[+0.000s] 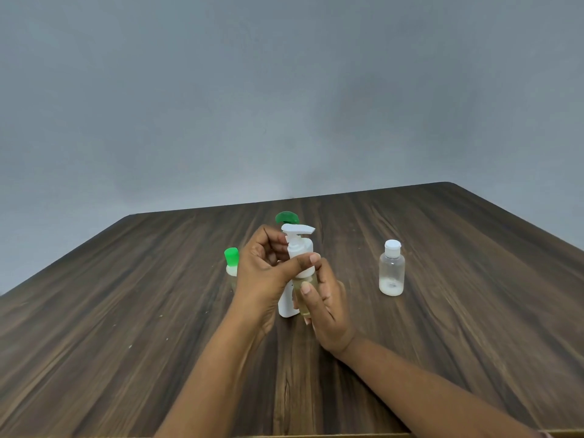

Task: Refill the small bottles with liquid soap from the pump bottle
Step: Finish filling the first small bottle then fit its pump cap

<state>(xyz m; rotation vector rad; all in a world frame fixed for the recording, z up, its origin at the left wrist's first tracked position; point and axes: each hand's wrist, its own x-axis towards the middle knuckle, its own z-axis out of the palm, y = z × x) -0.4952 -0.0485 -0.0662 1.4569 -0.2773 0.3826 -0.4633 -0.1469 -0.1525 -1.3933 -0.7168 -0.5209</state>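
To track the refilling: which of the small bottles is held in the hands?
The small bottle with yellowish liquid, gripped by the right hand in front of the pump bottle. The white-capped bottle and green-capped bottle stand on the table.

On the dark wooden counter (pixel 126 311), the white plastic pump bottle (pixel 286 306) stands at the middle. Just before it we hold a small clear plastic bottle (pixel 302 305), right hand (pixel 328 314) round its body, left hand (pixel 262 270) at its top. A small green-capped bottle (pixel 231 262) stands left, a green round cap (pixel 286 217) shows behind, and a clear white-capped bottle (pixel 392 270) stands well right.
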